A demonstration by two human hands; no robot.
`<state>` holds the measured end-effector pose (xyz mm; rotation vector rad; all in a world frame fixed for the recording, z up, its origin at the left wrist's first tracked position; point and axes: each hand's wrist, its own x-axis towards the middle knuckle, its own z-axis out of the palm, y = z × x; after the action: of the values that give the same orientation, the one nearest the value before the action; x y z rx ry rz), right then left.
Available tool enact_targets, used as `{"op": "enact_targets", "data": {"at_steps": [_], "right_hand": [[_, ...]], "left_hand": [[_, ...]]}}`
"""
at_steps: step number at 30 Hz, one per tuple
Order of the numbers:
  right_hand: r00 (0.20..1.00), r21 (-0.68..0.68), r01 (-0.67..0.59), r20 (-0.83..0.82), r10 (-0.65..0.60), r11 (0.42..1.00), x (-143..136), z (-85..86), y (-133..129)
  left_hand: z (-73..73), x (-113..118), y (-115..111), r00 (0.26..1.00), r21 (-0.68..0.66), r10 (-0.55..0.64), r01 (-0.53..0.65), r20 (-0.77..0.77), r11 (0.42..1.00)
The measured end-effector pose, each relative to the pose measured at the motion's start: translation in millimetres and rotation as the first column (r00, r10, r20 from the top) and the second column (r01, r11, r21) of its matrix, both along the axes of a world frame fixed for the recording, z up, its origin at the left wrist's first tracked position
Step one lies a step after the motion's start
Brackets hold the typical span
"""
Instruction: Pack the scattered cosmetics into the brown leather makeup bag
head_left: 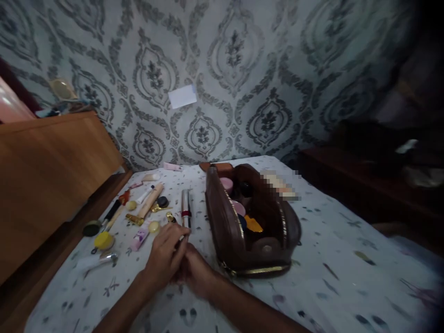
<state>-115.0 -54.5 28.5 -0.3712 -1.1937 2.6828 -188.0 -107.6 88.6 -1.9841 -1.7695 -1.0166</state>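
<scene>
My left hand (168, 247) and my right hand (196, 270) meet at the near middle of the patterned white cloth (333, 277). The left fingers are bent over the right ones, closed; anything between them is hidden. Just beyond the fingertips lies a silver tube with a red band (186, 203). To the right stands an unzipped brown bag (222, 231), holding pink round items (238, 208) and an orange item (254, 224). On the left several cosmetics are spread out, among them a yellow-lidded jar (104, 240), a pink tube (139, 238) and a beige tube (151, 201).
A wooden cabinet (58, 185) borders the cloth on the left. Behind is a patterned wall with a white paper (182, 96). A brown item (222, 167) and a pink tube (172, 166) lie near the far edge. Dark furniture (347, 185) stands at right.
</scene>
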Motion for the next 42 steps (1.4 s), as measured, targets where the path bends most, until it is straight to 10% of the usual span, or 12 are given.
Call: {"op": "enact_targets", "data": {"at_steps": [12, 24, 33, 42], "right_hand": [[0.999, -0.034, 0.03, 0.025, -0.029, 0.999, 9.7, 9.5, 6.4], [0.9, 0.376, 0.37, 0.084, -0.429, 0.85, 2.5, 12.5, 8.5], [0.874, 0.373, 0.397, 0.125, -0.469, 0.839, -19.5, 12.9, 8.7], [0.871, 0.4, 0.401, 0.111, -0.478, 0.824, -39.7, 12.1, 6.5]], "left_hand": [[-25.5, -60.0, -37.1, 0.942, -0.039, 0.321, -0.319, 0.103, 0.947], [-27.5, -141.6, -61.2, 0.819, -0.227, 0.568, -0.54, 0.081, 0.811], [-32.0, -121.1, -50.2, 0.904, -0.251, 0.427, -0.419, -0.022, 0.873], [-37.6, -114.4, -32.9, 0.902, -0.395, 0.381, -0.431, -0.2, 0.811]]}}
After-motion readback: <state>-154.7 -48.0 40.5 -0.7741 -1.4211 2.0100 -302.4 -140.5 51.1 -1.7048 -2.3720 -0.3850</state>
